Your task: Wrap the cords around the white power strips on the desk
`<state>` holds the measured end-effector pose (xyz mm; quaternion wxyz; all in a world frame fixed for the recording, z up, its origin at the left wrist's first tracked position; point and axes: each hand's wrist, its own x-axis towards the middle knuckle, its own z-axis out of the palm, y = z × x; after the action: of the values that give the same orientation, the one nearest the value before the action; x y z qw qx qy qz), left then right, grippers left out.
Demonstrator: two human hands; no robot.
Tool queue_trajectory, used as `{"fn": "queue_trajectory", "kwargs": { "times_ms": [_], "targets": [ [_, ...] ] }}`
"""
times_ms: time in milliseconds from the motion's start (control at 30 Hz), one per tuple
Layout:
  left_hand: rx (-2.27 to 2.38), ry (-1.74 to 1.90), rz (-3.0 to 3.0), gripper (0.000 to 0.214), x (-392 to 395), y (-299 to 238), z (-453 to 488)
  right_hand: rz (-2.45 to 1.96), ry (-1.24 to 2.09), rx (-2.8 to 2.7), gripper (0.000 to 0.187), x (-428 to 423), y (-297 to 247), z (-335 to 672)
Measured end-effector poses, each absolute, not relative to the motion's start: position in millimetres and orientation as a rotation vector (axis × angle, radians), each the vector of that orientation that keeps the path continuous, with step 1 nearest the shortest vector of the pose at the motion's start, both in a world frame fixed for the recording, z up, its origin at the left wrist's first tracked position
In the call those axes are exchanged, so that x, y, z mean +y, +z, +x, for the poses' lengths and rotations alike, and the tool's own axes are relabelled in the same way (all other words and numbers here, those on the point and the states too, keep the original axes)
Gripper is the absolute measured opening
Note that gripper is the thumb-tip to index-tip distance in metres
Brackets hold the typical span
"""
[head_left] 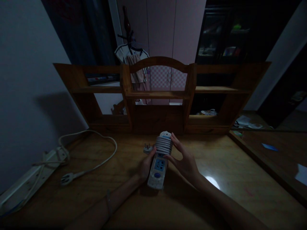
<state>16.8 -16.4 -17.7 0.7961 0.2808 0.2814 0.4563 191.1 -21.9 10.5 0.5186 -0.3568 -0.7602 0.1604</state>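
Note:
A white power strip [157, 179] with blue sockets is held tilted above the wooden table, its cord [164, 145] wound in several tight turns around the upper half. My left hand [145, 166] grips the strip's left side, with the thumb lying against the coil. On the right, my right hand [184, 159] has its thumb and fingers around the coil's right edge, touching it. The plug [147, 148] with its metal pins sticks out to the left of the coil. The undersides of the strip and some of my left fingers are hidden.
A second, longer power strip [31, 179] lies at the left by the wall, its loose cord [112, 153] looping over the table [100, 195] to a plug [67, 179]. A wooden shelf unit [158, 95] stands along the back. Papers [247, 122] lie at the right.

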Motion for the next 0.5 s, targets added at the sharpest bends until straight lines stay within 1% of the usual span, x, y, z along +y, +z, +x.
{"fn": "queue_trajectory", "kwargs": {
  "times_ms": [200,500],
  "targets": [
    [0.575,0.986,0.627,0.049,-16.4,-16.9,15.7,-0.908,0.327,-1.773,0.062,-20.4,4.6,191.5],
    [0.552,0.994,0.567,0.047,-13.7,-16.0,16.7,-0.91,0.356,-1.787,0.064,-18.8,5.5,192.0]
  ]
}}
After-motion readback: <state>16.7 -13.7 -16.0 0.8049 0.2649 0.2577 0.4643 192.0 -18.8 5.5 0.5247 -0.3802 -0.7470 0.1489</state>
